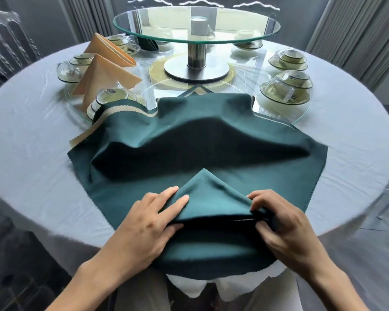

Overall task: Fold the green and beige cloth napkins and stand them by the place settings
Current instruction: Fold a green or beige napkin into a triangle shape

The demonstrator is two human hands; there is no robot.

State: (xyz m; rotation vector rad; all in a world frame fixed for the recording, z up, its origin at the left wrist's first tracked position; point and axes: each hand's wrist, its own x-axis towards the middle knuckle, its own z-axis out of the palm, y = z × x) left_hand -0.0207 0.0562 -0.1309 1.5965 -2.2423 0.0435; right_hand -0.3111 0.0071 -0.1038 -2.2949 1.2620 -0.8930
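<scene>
A dark green cloth napkin [198,142] lies rumpled over a stack of green and beige napkins at the near side of the round table. Its near corner is folded up into a triangle [208,194]. My left hand [144,223] pinches the left end of that fold, fingers on top and thumb beneath. At the fold's right end my right hand [283,223] grips the cloth with curled fingers. Two beige napkins [103,79], [108,49] stand folded as cones at the left place settings. A folded green napkin [147,44] stands at the far side.
A glass turntable [195,25] on a steel post stands in the table's middle. Stacked bowls and glass cups [288,87] form place settings around a lower glass ring, left [108,101] and right. White tablecloth [32,153] covers the table; curtains hang behind.
</scene>
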